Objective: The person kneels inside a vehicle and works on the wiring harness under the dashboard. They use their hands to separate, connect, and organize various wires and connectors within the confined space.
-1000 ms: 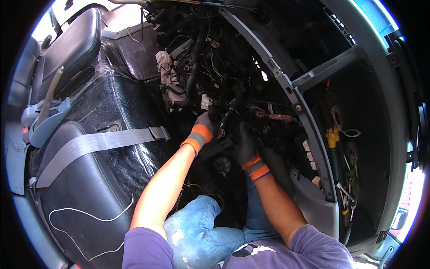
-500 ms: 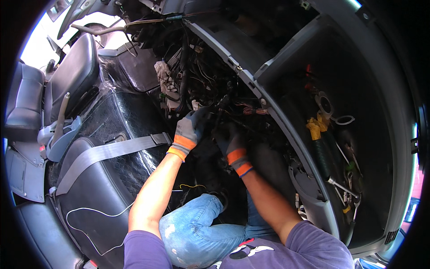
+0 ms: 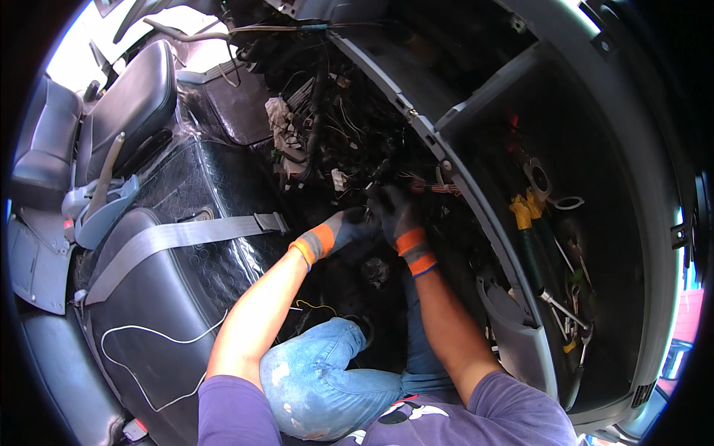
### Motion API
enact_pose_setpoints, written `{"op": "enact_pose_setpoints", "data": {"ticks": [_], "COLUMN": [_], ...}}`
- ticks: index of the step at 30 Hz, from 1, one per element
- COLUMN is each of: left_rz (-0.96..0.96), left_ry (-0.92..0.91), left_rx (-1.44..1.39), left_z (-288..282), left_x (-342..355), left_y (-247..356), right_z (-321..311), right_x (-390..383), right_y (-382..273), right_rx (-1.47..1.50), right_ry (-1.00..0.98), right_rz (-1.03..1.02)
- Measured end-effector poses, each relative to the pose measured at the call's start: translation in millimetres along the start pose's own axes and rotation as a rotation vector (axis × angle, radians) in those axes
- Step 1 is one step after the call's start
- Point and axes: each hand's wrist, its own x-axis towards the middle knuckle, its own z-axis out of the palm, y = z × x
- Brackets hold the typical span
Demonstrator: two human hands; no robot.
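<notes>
In the dark footwell, my gloved left hand [image 3: 348,227] and gloved right hand [image 3: 396,214] come close together below the exposed wiring. Both wear grey gloves with orange cuffs. The fingers of each look bent and closed, but shadow hides what lies between them. Just above the right hand, a dark cable [image 3: 381,169] runs up toward the tangled wiring harness [image 3: 346,119]. A small white connector [image 3: 339,179] hangs above the left hand. To the right of it are bundled reddish wires [image 3: 431,186].
Along the left are black seats [image 3: 130,111], a grey seat belt [image 3: 186,236] and a lever [image 3: 104,175]. A white wire [image 3: 123,328] loops over the near seat. Right of the grey dash frame [image 3: 476,189], a tray holds wrenches [image 3: 569,312] and yellow-handled tools [image 3: 526,210].
My left hand has dropped from the harness and moved right, next to my right hand. The right hand has risen slightly. The view has shifted a little.
</notes>
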Motion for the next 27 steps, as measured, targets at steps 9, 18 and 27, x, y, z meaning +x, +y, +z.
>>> {"op": "enact_pose_setpoints", "data": {"ticks": [9,18,27], "left_rz": [-0.053,-0.229,0.067], "left_ry": [-0.185,-0.178,-0.006], "left_rx": [-0.049,-0.342,0.223], "left_z": [-54.4,-44.0,-35.8], "left_x": [4.4,24.6,36.0], "left_y": [-13.8,-38.2,-38.3], "right_z": [-2.0,37.9,24.6], "right_x": [-22.2,-19.3,-11.3], "right_y": [3.1,64.2,22.1], "right_rx": [0.100,0.242,1.161], "right_ry": [0.033,0.100,0.017], "right_rz": [0.020,0.076,0.683]}}
